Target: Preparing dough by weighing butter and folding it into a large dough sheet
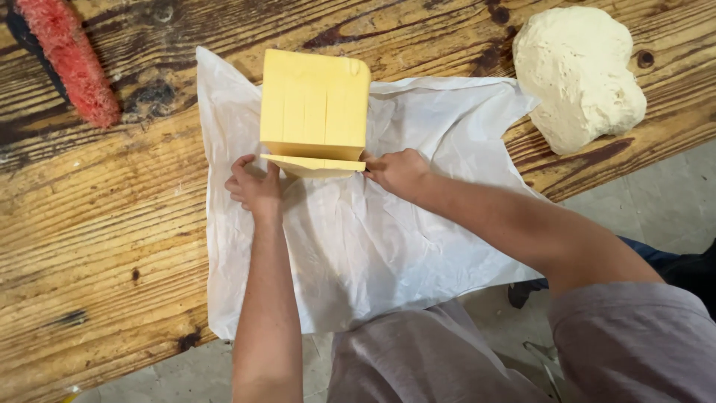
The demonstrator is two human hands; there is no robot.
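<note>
Grey sleeves (634,343) sit closest, and two bare arms reach out over a white sheet (358,246) on the wooden table (97,246). Both hands pinch a thin yellow slice (313,164), the left hand (255,186) at one end, the right hand (399,172) at the other. That slice leans against the big yellow block (315,103). A lump of dough (578,75) lies well apart, and a red brush (67,56) rests far off.

Rough weathered wood surface (97,224) w/ dark stains & knots, thin crinkled white plastic sheet (358,246), matt, smooth waxy yellow block (315,101) w/ cut lines, soft matt pale dough lump (578,75), fuzzy red roller (68,60) at far left corner, grey cloth sleeve (634,343)
</note>
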